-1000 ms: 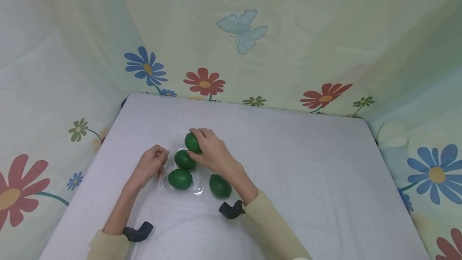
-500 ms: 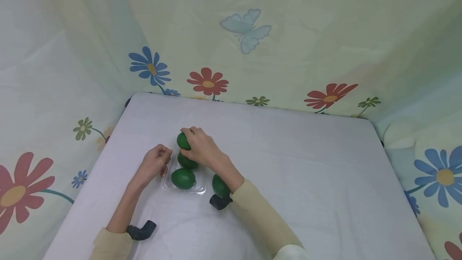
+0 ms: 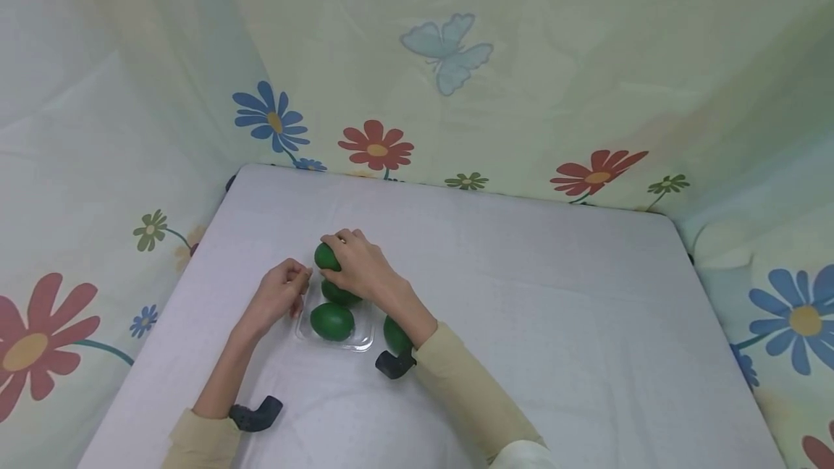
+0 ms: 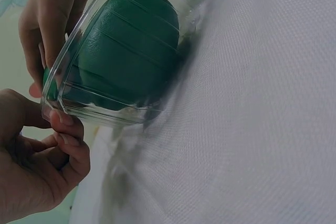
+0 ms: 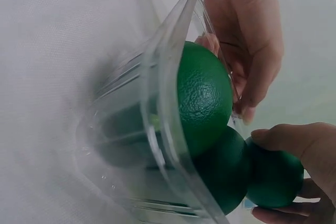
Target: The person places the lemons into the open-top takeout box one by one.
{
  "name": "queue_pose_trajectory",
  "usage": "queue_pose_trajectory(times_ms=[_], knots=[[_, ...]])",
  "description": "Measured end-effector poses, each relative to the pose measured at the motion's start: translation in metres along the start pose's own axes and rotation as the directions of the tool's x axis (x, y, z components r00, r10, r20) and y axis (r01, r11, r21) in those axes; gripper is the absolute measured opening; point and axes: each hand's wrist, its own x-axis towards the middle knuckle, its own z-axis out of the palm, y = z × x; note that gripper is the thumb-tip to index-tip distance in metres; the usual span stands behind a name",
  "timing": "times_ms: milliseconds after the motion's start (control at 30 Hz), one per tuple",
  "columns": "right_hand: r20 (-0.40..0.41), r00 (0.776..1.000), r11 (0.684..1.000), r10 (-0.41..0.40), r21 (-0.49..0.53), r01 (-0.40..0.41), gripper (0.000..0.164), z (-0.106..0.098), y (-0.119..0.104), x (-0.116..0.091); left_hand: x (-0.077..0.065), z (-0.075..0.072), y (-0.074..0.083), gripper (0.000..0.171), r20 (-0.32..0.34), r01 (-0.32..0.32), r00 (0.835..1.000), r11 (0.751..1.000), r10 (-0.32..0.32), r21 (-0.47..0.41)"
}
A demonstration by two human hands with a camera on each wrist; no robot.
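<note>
A clear plastic box point(image 3: 358, 342) stands on the white table, left of the middle. Two limes lie in it: a near lime point(image 3: 332, 322) and a second lime point(image 3: 339, 292) behind it, partly hidden by my right hand. My left hand point(image 3: 280, 292) pinches the box's rim point(image 4: 65, 80) between thumb and fingertips at its left side. With thumb and fingers my right hand point(image 3: 361, 266) grips another lime point(image 3: 326, 257) at the far end of the box. In the right wrist view this held lime point(image 5: 275, 177) is right against the second one.
Right of the box, one more lime point(image 3: 396, 335) lies on the tabletop point(image 3: 554, 324), partly covered by my right wrist and its black camera mount point(image 3: 394, 365). Another black mount point(image 3: 257, 415) sits on the left wrist. A flower-printed curtain point(image 3: 508, 93) surrounds the table.
My right hand has moved slightly left with its lime, bringing it over the far end of the box. The right forearm now covers part of the loose lime. My left hand stays at the rim.
</note>
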Motion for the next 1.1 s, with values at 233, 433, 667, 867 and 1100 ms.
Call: queue_pose_trajectory(times_ms=[233, 433, 667, 867, 1100], knots=[[0.014, 1.000, 1.000, -0.007, -0.019, 0.007, 0.059, -0.0004, -0.0006, 0.0003, -0.0016, -0.0003, 0.0018, 0.031, -0.004, -0.005, 1.000, 1.000, 0.005, -0.003], [0.029, 1.000, 1.000, 0.000, -0.004, 0.001, 0.059, -0.0022, 0.0002, 0.0000, -0.0015, -0.0003, 0.0019, 0.030, -0.002, -0.005, 1.000, 1.000, 0.005, -0.013], [0.035, 0.999, 1.000, -0.001, 0.023, 0.000, 0.059, -0.0030, 0.0016, -0.0025, -0.0023, -0.0002, 0.0020, 0.030, 0.002, 0.000, 1.000, 1.000, 0.000, -0.020], [0.044, 0.999, 0.999, -0.010, 0.052, 0.008, 0.059, -0.0017, 0.0047, -0.0061, -0.0033, -0.0003, 0.0019, 0.029, 0.007, 0.013, 1.000, 1.000, -0.013, -0.011], [0.054, 0.998, 0.997, -0.042, 0.067, 0.039, 0.055, -0.0005, 0.0086, -0.0076, -0.0047, 0.0009, 0.0044, 0.027, -0.011, 0.016, 1.000, 1.000, -0.016, 0.012]])
